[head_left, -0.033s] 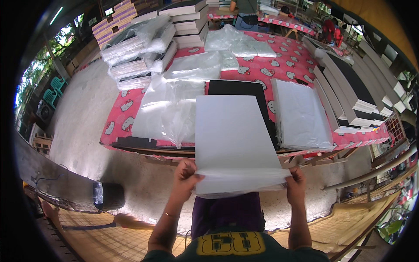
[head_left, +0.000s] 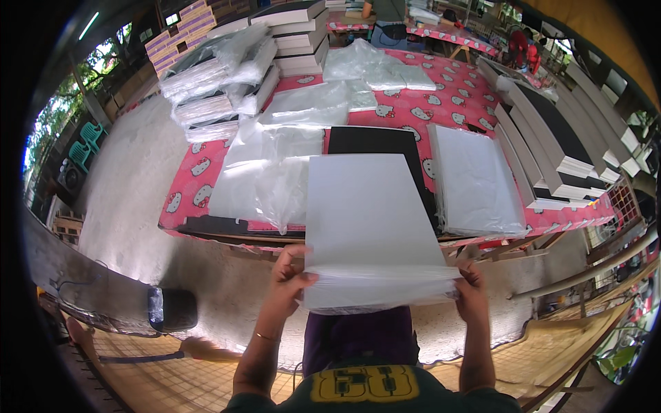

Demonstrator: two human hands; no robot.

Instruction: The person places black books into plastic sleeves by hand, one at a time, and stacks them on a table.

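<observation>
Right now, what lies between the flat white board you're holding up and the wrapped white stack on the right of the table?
In the head view, only a narrow strip of black panel and pink patterned tablecloth separates the white board from the wrapped stack.

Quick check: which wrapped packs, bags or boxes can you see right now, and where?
White flat board in a clear plastic sleeve: held by both hands, centre.
White wrapped slab: table, right.
Loose clear plastic bags: table, left.
Purple and white cartons: stacked, far left.
</observation>
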